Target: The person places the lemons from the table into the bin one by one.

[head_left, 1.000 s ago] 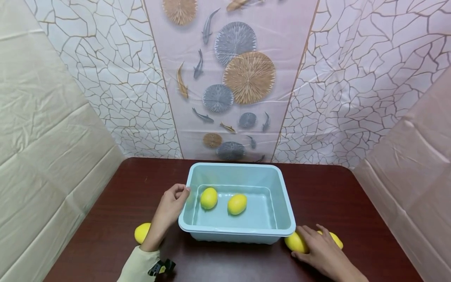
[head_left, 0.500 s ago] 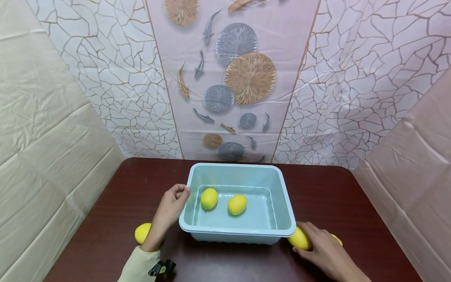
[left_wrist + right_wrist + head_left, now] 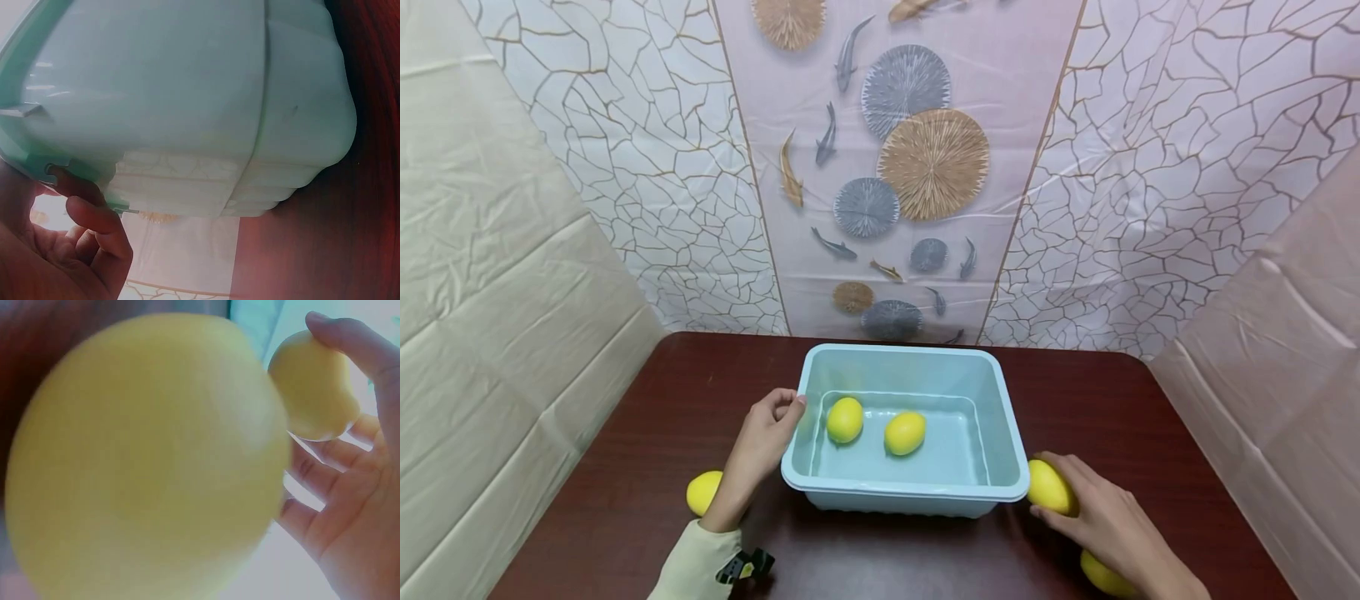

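Observation:
My left hand [image 3: 766, 435] pinches the left rim of a light blue plastic basin [image 3: 902, 490]; in the left wrist view its fingers [image 3: 103, 219] are curled at that rim. Inside the basin lie two yellow lemons, one to the left [image 3: 845, 420] and one near the middle [image 3: 905, 433]. Just off the basin's front right corner, my right hand [image 3: 1105, 508] holds a lemon [image 3: 1049, 487] between thumb and fingers. Another lemon [image 3: 1103, 577] lies under the right wrist, partly hidden; this lemon [image 3: 150, 456] fills much of the right wrist view.
A further lemon [image 3: 703, 492] sits on the dark red-brown table [image 3: 895, 558] beside the left forearm, partly covered by it. Patterned cloth [image 3: 932, 167] hangs behind the table, and pale cloth walls [image 3: 512, 333] flank it.
My right hand has gripped a lemon and raised it slightly up and to the right. The other lemon beside it now shows below the wrist. The left hand stays at the rim.

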A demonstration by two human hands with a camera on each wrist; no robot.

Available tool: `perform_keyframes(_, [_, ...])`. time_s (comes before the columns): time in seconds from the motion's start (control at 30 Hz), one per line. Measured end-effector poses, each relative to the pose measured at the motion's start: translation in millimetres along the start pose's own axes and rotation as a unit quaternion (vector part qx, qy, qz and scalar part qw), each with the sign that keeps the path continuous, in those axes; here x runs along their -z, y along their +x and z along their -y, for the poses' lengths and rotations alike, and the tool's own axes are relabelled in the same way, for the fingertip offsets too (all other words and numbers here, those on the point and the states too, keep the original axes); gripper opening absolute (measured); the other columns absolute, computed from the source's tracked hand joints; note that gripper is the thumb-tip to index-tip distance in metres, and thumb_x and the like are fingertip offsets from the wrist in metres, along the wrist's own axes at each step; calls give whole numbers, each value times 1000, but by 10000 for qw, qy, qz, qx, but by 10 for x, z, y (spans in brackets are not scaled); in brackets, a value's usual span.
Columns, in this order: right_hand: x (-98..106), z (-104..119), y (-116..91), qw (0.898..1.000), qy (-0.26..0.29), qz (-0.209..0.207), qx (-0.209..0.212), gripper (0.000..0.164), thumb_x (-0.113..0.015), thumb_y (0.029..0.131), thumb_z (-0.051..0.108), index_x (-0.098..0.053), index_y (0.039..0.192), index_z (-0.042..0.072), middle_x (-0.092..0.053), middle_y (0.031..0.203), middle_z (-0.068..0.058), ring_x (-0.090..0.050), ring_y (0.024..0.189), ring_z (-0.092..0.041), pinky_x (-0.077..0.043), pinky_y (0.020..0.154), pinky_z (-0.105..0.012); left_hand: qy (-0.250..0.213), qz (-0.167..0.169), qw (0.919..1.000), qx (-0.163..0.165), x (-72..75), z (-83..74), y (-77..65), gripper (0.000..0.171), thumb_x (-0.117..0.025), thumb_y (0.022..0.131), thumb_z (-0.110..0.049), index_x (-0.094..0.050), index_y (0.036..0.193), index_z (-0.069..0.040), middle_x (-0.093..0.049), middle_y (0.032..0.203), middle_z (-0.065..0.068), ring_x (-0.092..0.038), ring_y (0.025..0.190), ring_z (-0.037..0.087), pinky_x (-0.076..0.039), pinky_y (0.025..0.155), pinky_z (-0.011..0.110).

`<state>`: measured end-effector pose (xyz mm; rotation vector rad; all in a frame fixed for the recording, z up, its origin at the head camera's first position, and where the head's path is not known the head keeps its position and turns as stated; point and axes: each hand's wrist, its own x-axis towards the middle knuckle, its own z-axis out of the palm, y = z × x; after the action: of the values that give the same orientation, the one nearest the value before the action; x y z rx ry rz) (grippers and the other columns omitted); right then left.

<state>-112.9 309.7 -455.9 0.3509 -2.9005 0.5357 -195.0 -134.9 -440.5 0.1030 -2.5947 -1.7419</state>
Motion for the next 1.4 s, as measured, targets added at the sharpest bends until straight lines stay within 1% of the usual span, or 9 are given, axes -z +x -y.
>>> perform_keyframes(0.2, [72, 38, 33, 9989, 425, -178, -40, 61, -87, 87, 45, -62, 138, 24, -63, 117, 9, -56, 87, -8, -50, 72, -33, 47, 15, 10000, -7, -3, 9, 4, 35, -59, 108, -29, -65, 125, 1, -76, 112, 23, -71, 93, 28, -59, 77, 31])
perform_keyframes(0.43, [91, 73, 66, 9929, 750, -907, 150, 64, -94, 81, 27, -62, 134, 11, -62, 114, 3, -54, 89, -8, -51, 73, -27, 50, 12, 10000, 11, -16, 20, -6, 33, -59, 108, -27, -66, 124, 1, -76, 110, 23, -71, 91, 26, -59, 77, 32])
perform_keyframes(0.53, [127, 100, 75, 9906, 831, -1081, -53, 67, -95, 80, 24, -61, 135, 9, -63, 115, -2, -56, 89, -13, -52, 70, -27, 37, -1, 10000, 14, -17, 20, -10, 32, -60, 108, -27, -66, 124, 0, -76, 110, 23, -72, 92, 27, -60, 78, 33])
perform_keyframes(0.67, [201, 152, 89, 9874, 967, -1136, -531, 70, -94, 82, 27, -57, 137, 4, -64, 119, -13, -59, 90, -25, -51, 67, -27, 7, 1, 10000, 1, -14, 21, -9, 32, -60, 108, -27, -66, 124, 1, -76, 110, 24, -72, 93, 29, -60, 77, 33])
perform_keyframes(0.77, [252, 188, 100, 9834, 1098, -1212, -792, 71, -93, 83, 28, -55, 138, 2, -64, 121, -18, -60, 91, -28, -50, 66, -26, 8, -7, 10000, -26, -10, 17, -7, 32, -60, 108, -27, -66, 124, 1, -76, 109, 24, -71, 93, 30, -59, 76, 31])
perform_keyframes(0.83, [277, 210, 109, 9813, 1140, -1294, -854, 72, -93, 83, 27, -55, 138, 1, -64, 121, -20, -60, 90, -29, -49, 65, -25, 14, -4, 10000, -43, -7, 13, -6, 32, -60, 108, -26, -66, 124, 1, -76, 109, 24, -71, 92, 30, -58, 75, 30])
perform_keyframes(1.07, [345, 315, 142, 9782, 1271, -1394, -873, 72, -92, 84, 29, -55, 141, 4, -64, 125, -18, -59, 92, -28, -49, 65, -24, 11, 7, 10000, -29, 4, 6, -9, 33, -60, 108, -27, -65, 124, 1, -76, 110, 24, -71, 93, 31, -59, 76, 31])
perform_keyframes(1.3, [391, 414, 164, 9758, 1338, -1590, -676, 69, -93, 83, 28, -60, 141, 10, -66, 126, -11, -54, 88, -9, -49, 67, -20, -2, -21, 10000, -23, 0, 25, 2, 33, -60, 108, -27, -66, 124, 1, -76, 110, 24, -72, 93, 32, -59, 75, 31])
perform_keyframes(1.4, [395, 454, 161, 9749, 1424, -1587, -635, 68, -92, 84, 27, -60, 141, 10, -66, 125, -10, -54, 87, -8, -49, 67, -18, -3, -29, 10000, -34, -1, 26, 0, 32, -60, 108, -27, -66, 124, 1, -76, 110, 24, -72, 93, 30, -59, 75, 31])
